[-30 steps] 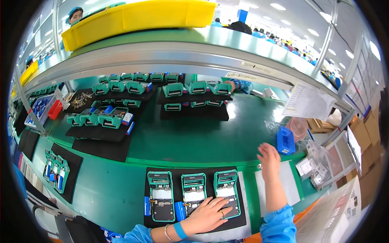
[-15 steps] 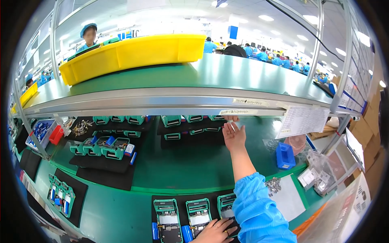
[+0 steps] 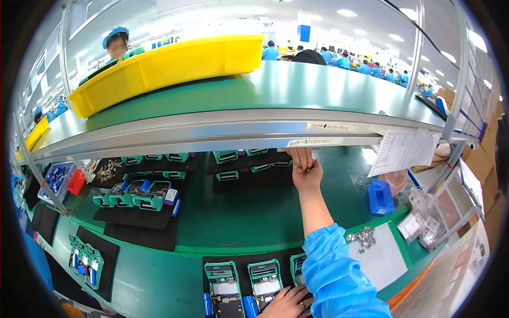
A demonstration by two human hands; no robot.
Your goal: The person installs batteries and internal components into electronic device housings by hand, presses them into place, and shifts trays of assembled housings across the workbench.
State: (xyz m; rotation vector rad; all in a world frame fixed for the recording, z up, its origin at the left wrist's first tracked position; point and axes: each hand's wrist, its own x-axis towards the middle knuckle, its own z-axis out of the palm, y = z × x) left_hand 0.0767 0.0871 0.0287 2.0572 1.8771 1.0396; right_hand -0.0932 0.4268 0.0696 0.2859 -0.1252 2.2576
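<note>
Green-framed housings [image 3: 225, 288] lie in a row on a soft-looking black mat [image 3: 244, 281] at the near worktop [image 3: 154, 265]. The right hand [image 3: 308, 179] reaches far, apparently touching another person's fingers [image 3: 300, 157]; whether it grips anything, I cannot tell. The left hand [image 3: 287, 305] spreads over the housings; a light touch seems best beside smooth blue cylinders [image 3: 250, 306]. Shiny metal bits [image 3: 365, 238] scatter rightward.

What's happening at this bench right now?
A person's right hand reaches out below the shelf edge, against what looks like a co-worker's hand; whether anything is between them is hidden. The left hand rests palm down by the rightmost of three green-framed units on a black mat. Small metal parts lie on a white sheet.
</note>
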